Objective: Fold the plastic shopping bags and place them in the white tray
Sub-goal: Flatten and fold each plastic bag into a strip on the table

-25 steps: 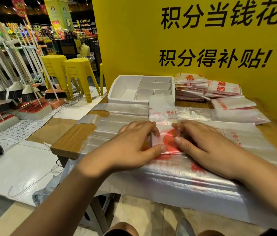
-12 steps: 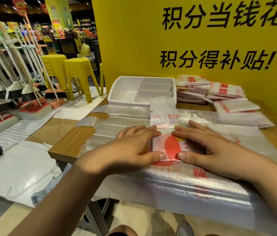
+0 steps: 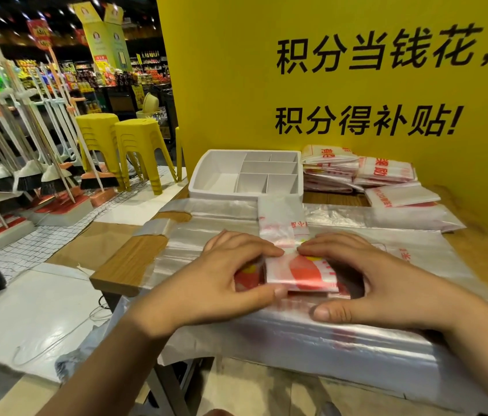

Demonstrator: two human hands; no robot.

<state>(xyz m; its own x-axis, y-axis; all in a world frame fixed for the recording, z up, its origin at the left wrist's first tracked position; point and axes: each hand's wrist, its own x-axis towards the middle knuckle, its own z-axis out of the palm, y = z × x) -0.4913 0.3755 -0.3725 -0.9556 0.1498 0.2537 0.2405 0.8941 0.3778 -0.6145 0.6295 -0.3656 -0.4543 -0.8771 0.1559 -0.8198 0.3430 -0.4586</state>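
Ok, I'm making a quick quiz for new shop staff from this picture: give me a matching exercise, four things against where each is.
1 white tray
2 folded bag
3 yellow stools
4 stacked bags

A between left hand and right hand
B on the floor, left
C right of the white tray
D beyond the hands, compartments empty

Pairs: 1-D, 2-A, 3-B, 4-C.

Hidden, cut off and blurred parts

The left hand covered the left end of the folded bag and the right hand its right end, so those edges could not be seen. The flat bag pile was cut off at the bottom edge. The far store shelves were too blurred to read.
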